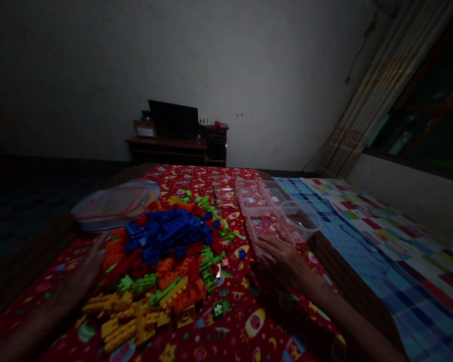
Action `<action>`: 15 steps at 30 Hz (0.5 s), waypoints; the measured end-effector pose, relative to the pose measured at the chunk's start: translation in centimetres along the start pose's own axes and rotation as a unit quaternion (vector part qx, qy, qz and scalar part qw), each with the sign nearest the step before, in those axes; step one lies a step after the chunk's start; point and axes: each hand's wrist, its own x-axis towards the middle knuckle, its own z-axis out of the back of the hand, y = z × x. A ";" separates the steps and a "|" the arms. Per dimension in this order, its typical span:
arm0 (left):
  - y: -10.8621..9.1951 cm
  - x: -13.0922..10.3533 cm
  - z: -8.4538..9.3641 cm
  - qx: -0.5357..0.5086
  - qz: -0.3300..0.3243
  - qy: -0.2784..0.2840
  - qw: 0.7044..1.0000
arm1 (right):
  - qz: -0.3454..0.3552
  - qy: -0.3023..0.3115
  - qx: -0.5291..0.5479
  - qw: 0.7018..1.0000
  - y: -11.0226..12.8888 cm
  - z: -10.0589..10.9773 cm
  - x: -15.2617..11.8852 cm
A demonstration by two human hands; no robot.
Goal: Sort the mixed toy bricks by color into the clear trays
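Observation:
A large pile of plastic building bricks lies on the red patterned cloth, with blue bricks heaped in its middle, yellow ones nearest me and green ones along the right. At the pile's left edge is my left hand, its fingers stretched out, holding nothing that I can see. My right hand rests with spread fingers on the near end of a clear divided tray. A round clear container stands in or against the tray's right side. Clear lids are stacked behind my left hand.
Beyond the cloth stands a desk with a black monitor and a cardboard box. A bed with a blue checked cover adjoins on the right. A curtain hangs by the window.

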 end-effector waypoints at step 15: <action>-4.8 0.0 0.5 -0.218 0.029 0.040 0.975 | -0.246 0.064 0.192 0.948 5.0 -8.6 14.8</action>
